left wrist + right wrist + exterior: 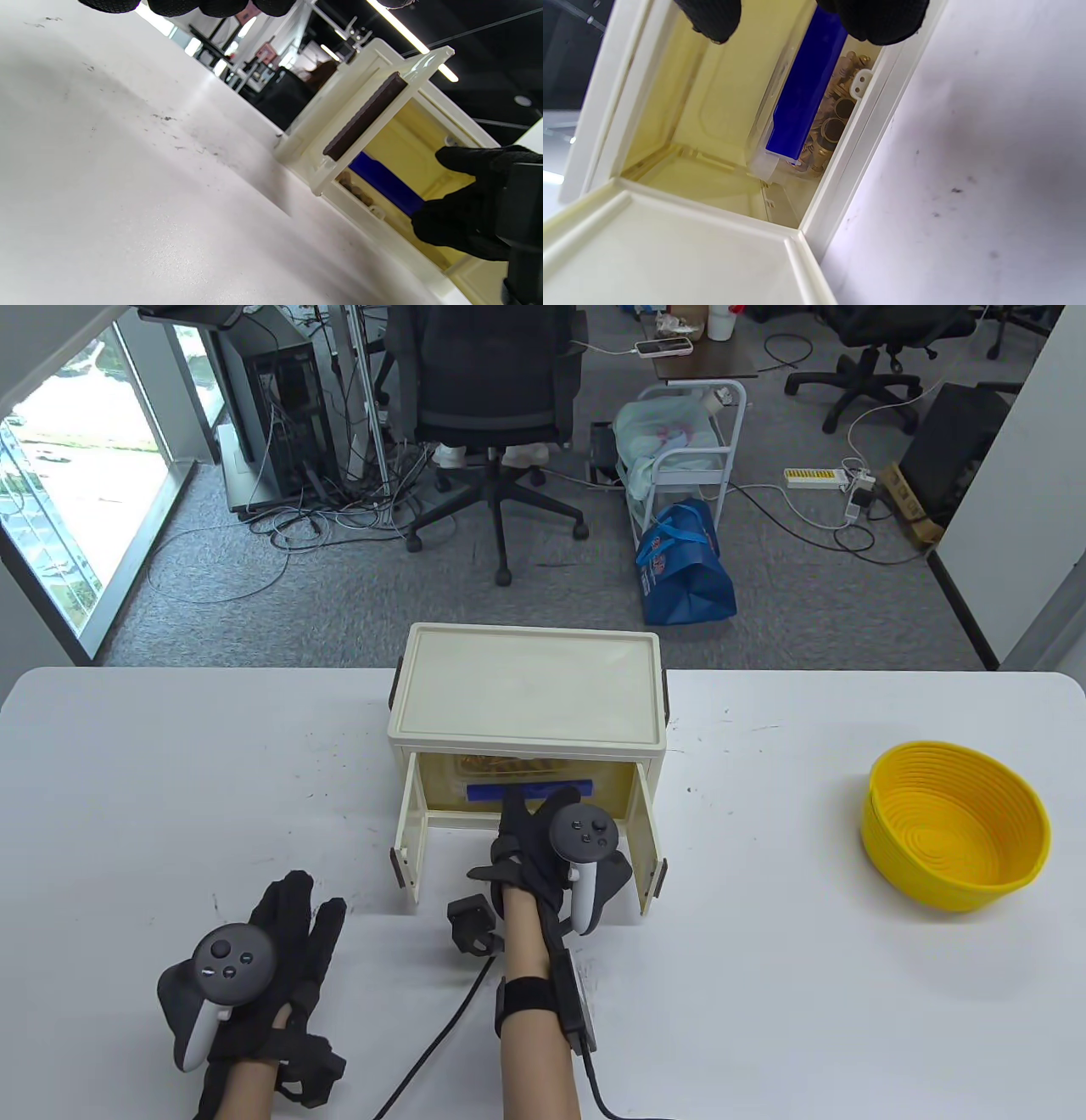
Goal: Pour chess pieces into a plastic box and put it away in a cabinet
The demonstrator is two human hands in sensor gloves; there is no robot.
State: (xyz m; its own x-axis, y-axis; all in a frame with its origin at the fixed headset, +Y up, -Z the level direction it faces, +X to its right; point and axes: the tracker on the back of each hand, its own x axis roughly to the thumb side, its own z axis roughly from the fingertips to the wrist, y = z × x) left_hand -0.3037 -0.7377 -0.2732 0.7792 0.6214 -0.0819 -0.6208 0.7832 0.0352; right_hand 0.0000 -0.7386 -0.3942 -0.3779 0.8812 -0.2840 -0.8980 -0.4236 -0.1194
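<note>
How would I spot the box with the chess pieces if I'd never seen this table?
Find the cream cabinet at the table's middle, both doors open. Inside sits a clear plastic box of golden chess pieces. Its blue band marks it out; the yellow bowl stands far right.

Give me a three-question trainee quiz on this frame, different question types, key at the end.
1. True or false: both doors of the cabinet are shut.
2. The plastic box of chess pieces sits: A) on the table, B) inside the cabinet, C) in the yellow bowl.
3. Which hand lies on the table, away from the cabinet?

Key: 1 false, both stand open. 2 B. 3 the left hand; the right hand is at the opening.
</note>
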